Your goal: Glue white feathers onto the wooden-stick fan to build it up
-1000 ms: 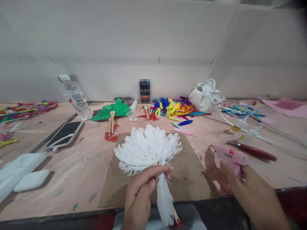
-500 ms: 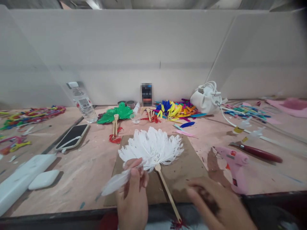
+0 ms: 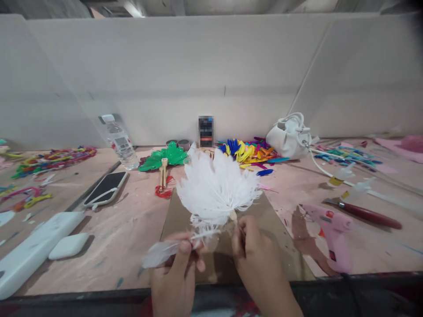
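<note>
My left hand (image 3: 180, 262) pinches a loose white feather (image 3: 161, 253) between thumb and fingers, its broad end pointing left. Closed around the wooden handle (image 3: 233, 216) of a white feather fan (image 3: 218, 182) is my right hand (image 3: 256, 246). The fan stands raised and tilted over a brown cardboard sheet (image 3: 211, 268), its feathers spread upward. Most of the handle is hidden by my right hand. The loose feather's quill end is near the fan's lower left feathers; I cannot tell whether they touch.
A pink glue gun (image 3: 333, 233), a red-handled tool (image 3: 370, 215) and small glue bottles (image 3: 342, 176) lie at right. Coloured feathers (image 3: 247, 152), a white bag (image 3: 289, 138) and a green leaf-shaped piece (image 3: 165, 157) are behind. At left are a water bottle (image 3: 122, 145) and a phone (image 3: 105, 189).
My right hand has moved left and taken hold of the fan's handle. The fan has been lifted and tilted up off the cardboard. My left hand keeps the feather.
</note>
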Demonstrator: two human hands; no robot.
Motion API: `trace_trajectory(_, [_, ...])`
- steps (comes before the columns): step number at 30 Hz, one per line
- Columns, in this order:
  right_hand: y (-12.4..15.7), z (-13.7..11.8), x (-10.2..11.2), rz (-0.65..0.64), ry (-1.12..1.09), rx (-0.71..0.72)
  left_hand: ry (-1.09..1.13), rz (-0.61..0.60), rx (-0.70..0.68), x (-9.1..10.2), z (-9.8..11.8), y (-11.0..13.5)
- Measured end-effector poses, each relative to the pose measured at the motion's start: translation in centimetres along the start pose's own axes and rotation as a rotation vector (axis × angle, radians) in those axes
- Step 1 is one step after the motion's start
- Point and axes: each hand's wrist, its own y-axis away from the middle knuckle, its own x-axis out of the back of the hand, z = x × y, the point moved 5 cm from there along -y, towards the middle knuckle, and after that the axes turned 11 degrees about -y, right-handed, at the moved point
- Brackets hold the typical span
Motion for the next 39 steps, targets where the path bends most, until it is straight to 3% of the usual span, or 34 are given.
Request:
trace_trajectory(4, [-0.7, 0.9, 0.7, 0.062, -0.340, -0.036, -0.069, -0.241, -0.105, -1.0, 0.1, 0.7])
trace_trajectory(10, [0.0, 0.6, 1.5, 0.103, -0.683, -0.199, -0.304, -0.213, -0.057, -1.1, -2.4, 0.8])
trace_trajectory(16, [0.6, 0.2, 0.1, -0.049, -1.163, -0.323, -0.405, -0.242, -0.170, -2.8, -0.9, 0.5])
trace_trajectory(23, [1.0, 0.1, -0.3, -0.059, -1.323, -0.355, -0.354, -0.237, -0.204, -3.3, -0.9, -0.1])
trace_trajectory(29, [1.3, -1.0, 0.2, 0.036, -1.410, -0.511, -0.447, -0.211, -0.300, -3.1, -0.2, -0.3])
trace_trajectory(39, [1.3, -1.6, 0.7, 0.004, -1.404, -0.548, -0.533, -0.153, -0.342, -3.4, 0.9, 0.1])
